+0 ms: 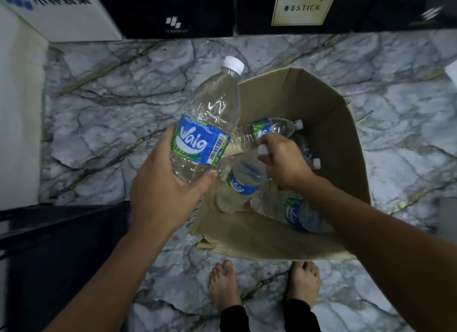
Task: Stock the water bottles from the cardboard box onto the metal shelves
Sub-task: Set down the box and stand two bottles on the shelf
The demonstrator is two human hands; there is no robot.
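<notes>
Down at 6 o'clock, 2 bare feet [223, 286] stand on the marble floor [103, 124], just beside the near wall of the cardboard box [272, 240]. It's a close stance, I'd say so both arms can reach in easily.

The left hand [163, 186] has its fingers and thumb wrapped round the base of the lifted bottle [210, 124]. The bottle tilts with its white ribbed cap toward 1 o'clock, clear of the box and likely headed for a shelf. It's thin clear plastic, ridged low down, with a glossy blue label.

At 3 o'clock, the right hand [282, 161] reaches into the box, fingers clenched round the neck of a second bottle [243, 181] just under the white cap. That looks like the easiest handle on a bottle lying on its side.

At least 3 other bottles [291, 210] lie loose on their sides, touching one another. The box is soft, creased brown board with its walls bowed outward.

At 8 o'clock there's a dark ledge [49, 233], too dim to tell whether it's the shelving. Far off at 12 o'clock stand black cartons [178, 8], smooth and square, and 1 has a cream label.
</notes>
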